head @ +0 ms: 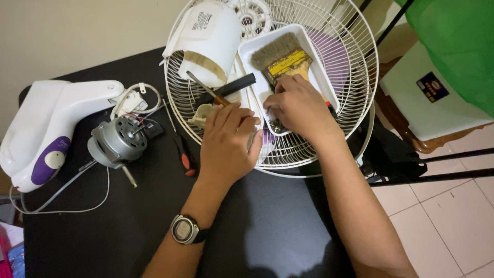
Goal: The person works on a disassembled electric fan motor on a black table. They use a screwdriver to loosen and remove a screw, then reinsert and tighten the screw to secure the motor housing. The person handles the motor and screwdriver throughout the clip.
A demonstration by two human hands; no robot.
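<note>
Disassembled fan on a black counter [128,226]. The right hand [301,105] pinches among small dark screws [276,125] in the white tray [315,67] resting in the wire fan guard [355,77] near the counter's far right edge; they are likely light, hard and slippery, best taken by fingertip. The left hand [229,141], curled beside the tray, grips a thin tool [206,88].
</note>
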